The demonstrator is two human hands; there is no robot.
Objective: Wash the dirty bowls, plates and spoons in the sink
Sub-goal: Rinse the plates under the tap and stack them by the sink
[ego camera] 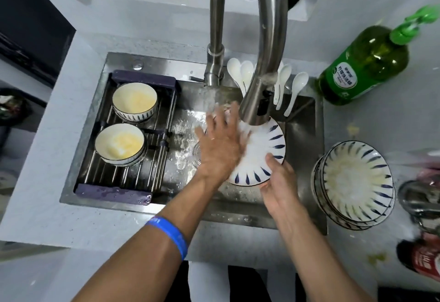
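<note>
Right hand (278,182) gripping plate (259,149) rim; left hand (221,144) flat on it, mid-sink (307,135).

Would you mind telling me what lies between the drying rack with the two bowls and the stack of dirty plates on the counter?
In the head view, the plate under the tap, rubbed by the left hand and held by the right hand, lies between the rack and the stack.

Little legible text in view

The green dish soap bottle (364,63) on the counter right of the sink carries a green label (342,80) with white Chinese characters and a small round emblem, too blurred to read. The blue wristband (175,236) shows faint pale marks, not legible. The red-and-white can (426,257) at the right edge bears blurred lettering.
</note>
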